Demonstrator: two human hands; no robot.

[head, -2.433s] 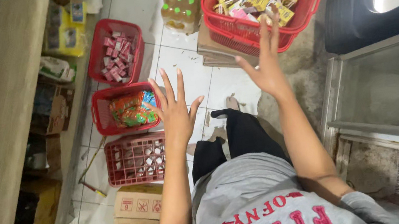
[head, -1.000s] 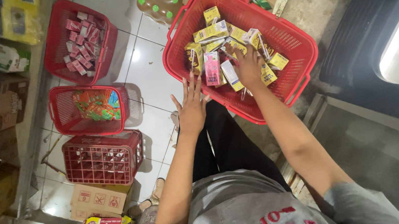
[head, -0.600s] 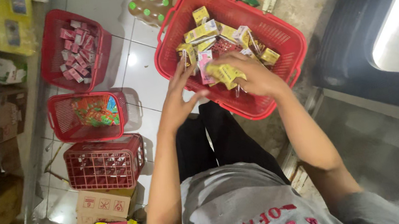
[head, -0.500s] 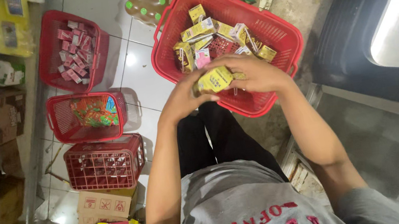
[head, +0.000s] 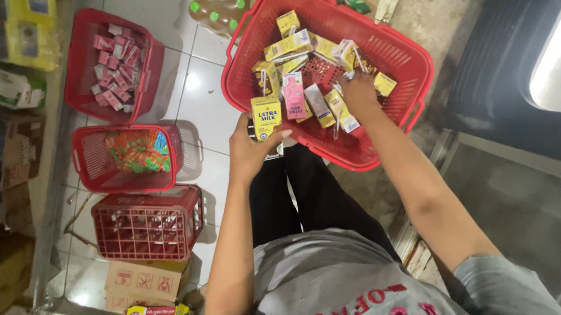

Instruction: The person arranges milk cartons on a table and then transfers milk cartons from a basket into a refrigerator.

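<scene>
A yellow milk carton (head: 266, 117) is held upright in the left hand (head: 251, 156), whose fingers are wrapped around its lower part, at the near rim of a large red basket (head: 394, 54). The right hand (head: 360, 93) is lowered into that basket among the loose cartons, fingers curled downward onto them; whether anything is actually gripped there cannot be told. Half a second earlier both hands were joined over one yellow carton at the basket's near edge; now they are parted, the carton being left with the left hand alone and the right hand being moved farther into the basket. A pink carton (head: 294, 97) is seen just beside the held one, and more yellow cartons (head: 290, 43) are scattered toward the far wall. On the tiled floor (head: 204, 106) to the left, three smaller red baskets are lined up: one with small pink packs (head: 113, 49), one with colourful packets (head: 140, 149), and an upturned crate (head: 147, 224) nearest the person. A cardboard box (head: 144, 280) is placed just below the crate, and a dark freezer (head: 539, 70) is seen to the right.
</scene>
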